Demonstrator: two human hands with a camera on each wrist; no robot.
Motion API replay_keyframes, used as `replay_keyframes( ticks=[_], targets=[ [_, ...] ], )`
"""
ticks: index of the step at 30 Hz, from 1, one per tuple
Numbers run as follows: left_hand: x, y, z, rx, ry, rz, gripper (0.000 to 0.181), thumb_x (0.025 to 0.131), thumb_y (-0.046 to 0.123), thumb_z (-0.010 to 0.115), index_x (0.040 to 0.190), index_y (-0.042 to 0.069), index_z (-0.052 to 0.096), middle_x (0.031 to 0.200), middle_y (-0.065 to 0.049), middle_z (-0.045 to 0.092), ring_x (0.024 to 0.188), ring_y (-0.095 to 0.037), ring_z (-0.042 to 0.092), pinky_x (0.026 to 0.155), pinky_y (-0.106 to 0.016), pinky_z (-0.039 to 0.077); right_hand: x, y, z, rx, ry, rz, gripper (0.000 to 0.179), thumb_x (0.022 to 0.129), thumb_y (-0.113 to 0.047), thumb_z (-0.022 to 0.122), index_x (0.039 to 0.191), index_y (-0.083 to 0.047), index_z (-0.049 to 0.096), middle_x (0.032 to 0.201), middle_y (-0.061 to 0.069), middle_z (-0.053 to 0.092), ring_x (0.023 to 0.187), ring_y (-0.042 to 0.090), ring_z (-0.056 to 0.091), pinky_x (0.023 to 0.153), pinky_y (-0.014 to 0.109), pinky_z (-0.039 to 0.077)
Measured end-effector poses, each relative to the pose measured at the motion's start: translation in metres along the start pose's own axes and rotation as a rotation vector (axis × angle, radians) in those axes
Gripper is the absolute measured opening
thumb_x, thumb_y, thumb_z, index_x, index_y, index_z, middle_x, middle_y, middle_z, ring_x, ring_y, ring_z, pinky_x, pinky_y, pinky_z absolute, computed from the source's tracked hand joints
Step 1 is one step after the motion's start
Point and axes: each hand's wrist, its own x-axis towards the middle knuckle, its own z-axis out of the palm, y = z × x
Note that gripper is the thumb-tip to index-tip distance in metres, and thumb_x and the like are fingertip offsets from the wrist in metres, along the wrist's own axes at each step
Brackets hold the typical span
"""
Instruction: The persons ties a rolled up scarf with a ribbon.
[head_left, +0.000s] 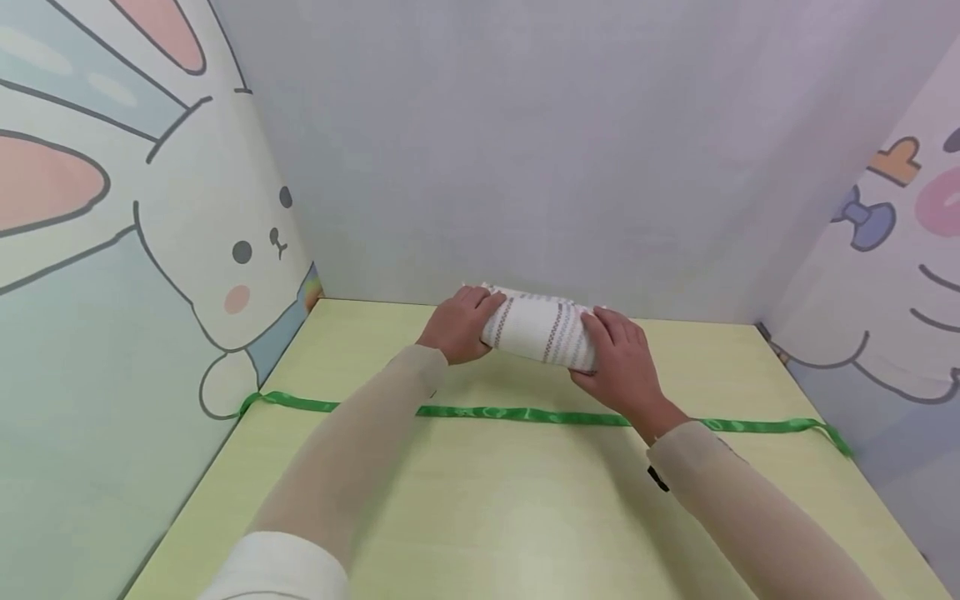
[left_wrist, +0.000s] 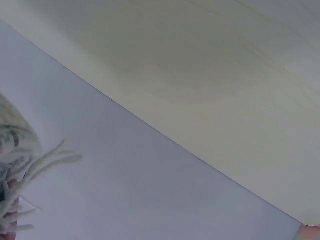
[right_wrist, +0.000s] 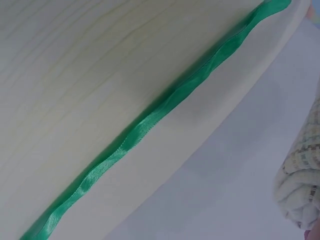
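Observation:
A white cloth (head_left: 528, 327) with woven stripes, rolled or folded into a bundle, is held above the back part of the table. My left hand (head_left: 459, 323) grips its left end, and my right hand (head_left: 621, 360) grips the right end, fingers over the top. Pale fringe threads stick out of the cloth (left_wrist: 15, 150) at the left edge of the left wrist view. In the right wrist view the coiled end of the cloth (right_wrist: 300, 185) shows at the right edge. The thumbs and the underside of the bundle are mostly hidden.
A green ribbon (head_left: 525, 414) runs across the light yellow table (head_left: 495, 517), below the hands. A plain grey wall (head_left: 525, 150) rises behind the table's back edge. Side walls carry a cartoon rabbit (head_left: 217, 250) on the left and another cartoon figure (head_left: 862, 308) on the right.

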Motion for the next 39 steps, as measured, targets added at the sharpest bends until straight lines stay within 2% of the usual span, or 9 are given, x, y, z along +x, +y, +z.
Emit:
replay_keyframes(
  ticks=[9,15,18,21,24,28,32,35,39],
  targets=[
    [-0.006,-0.006,-0.007,-0.040,0.072,0.056,0.074,0.080,0.033,0.089,0.142,0.014,0.055,0.127,-0.007,0.061,0.119,-0.026,0.057,0.097,-0.039,0.054,-0.003,-0.002,-0.013,0.019,0.053,-0.095,0.095,0.068,-0.027,0.095,0.146,-0.002,0.045,0.147,0.022,0.045,0.137,0.043,0.040,0.107,0.063,0.035],
    [-0.013,-0.013,-0.012,-0.062,0.134,0.130,0.072,0.079,0.030,0.089,0.140,0.013,0.055,0.125,-0.008,0.060,0.116,-0.028,0.058,0.093,-0.039,0.056,-0.009,0.001,-0.022,0.046,0.074,-0.195,0.101,0.065,-0.034,0.095,0.146,-0.001,0.044,0.149,0.023,0.043,0.140,0.044,0.038,0.110,0.061,0.033],
    [-0.017,-0.015,-0.014,-0.082,0.167,0.171,0.072,0.078,0.029,0.090,0.139,0.012,0.055,0.125,-0.009,0.060,0.116,-0.029,0.058,0.092,-0.040,0.056,-0.014,0.006,-0.024,0.083,0.088,-0.254,0.093,0.078,-0.047,0.084,0.147,-0.001,0.042,0.152,0.024,0.041,0.142,0.044,0.036,0.116,0.056,0.029],
    [-0.020,-0.016,-0.016,-0.104,0.196,0.209,0.070,0.079,0.028,0.089,0.138,0.012,0.054,0.125,-0.010,0.060,0.115,-0.029,0.058,0.092,-0.040,0.056,-0.016,0.010,-0.025,0.106,0.105,-0.307,0.086,0.091,-0.061,0.063,0.148,-0.001,0.041,0.154,0.023,0.039,0.143,0.044,0.035,0.120,0.048,0.024],
    [-0.023,-0.017,-0.018,-0.122,0.227,0.249,0.069,0.079,0.026,0.089,0.137,0.012,0.054,0.125,-0.011,0.060,0.114,-0.030,0.059,0.092,-0.041,0.057,-0.016,0.014,-0.027,0.128,0.135,-0.382,0.083,0.095,-0.063,0.051,0.147,0.001,0.041,0.153,0.026,0.039,0.140,0.047,0.037,0.122,0.042,0.021],
    [-0.028,-0.017,-0.019,-0.152,0.278,0.303,0.068,0.079,0.024,0.088,0.135,0.010,0.054,0.125,-0.013,0.061,0.115,-0.032,0.060,0.092,-0.042,0.057,-0.014,0.016,-0.031,0.159,0.192,-0.479,0.078,0.097,-0.058,0.056,0.142,0.003,0.042,0.149,0.030,0.042,0.136,0.049,0.041,0.122,0.039,0.021],
    [-0.030,-0.017,-0.020,-0.187,0.316,0.337,0.068,0.078,0.022,0.089,0.135,0.009,0.054,0.126,-0.014,0.060,0.118,-0.034,0.059,0.094,-0.044,0.056,-0.014,0.012,-0.034,0.207,0.254,-0.517,0.076,0.096,-0.058,0.061,0.137,0.004,0.044,0.144,0.030,0.046,0.134,0.047,0.044,0.120,0.038,0.026],
    [-0.031,-0.018,-0.020,-0.202,0.327,0.347,0.070,0.077,0.021,0.090,0.135,0.009,0.054,0.127,-0.014,0.060,0.120,-0.034,0.059,0.095,-0.044,0.056,-0.014,0.006,-0.033,0.245,0.272,-0.531,0.076,0.095,-0.057,0.065,0.135,0.005,0.046,0.141,0.030,0.049,0.131,0.047,0.046,0.119,0.038,0.028],
    [-0.033,-0.019,-0.019,-0.199,0.307,0.342,0.071,0.075,0.020,0.091,0.136,0.009,0.055,0.129,-0.014,0.060,0.120,-0.033,0.058,0.097,-0.044,0.054,-0.016,-0.003,-0.031,0.260,0.260,-0.555,0.074,0.096,-0.054,0.065,0.131,0.008,0.047,0.137,0.031,0.051,0.125,0.048,0.048,0.119,0.037,0.028]
  ],
)
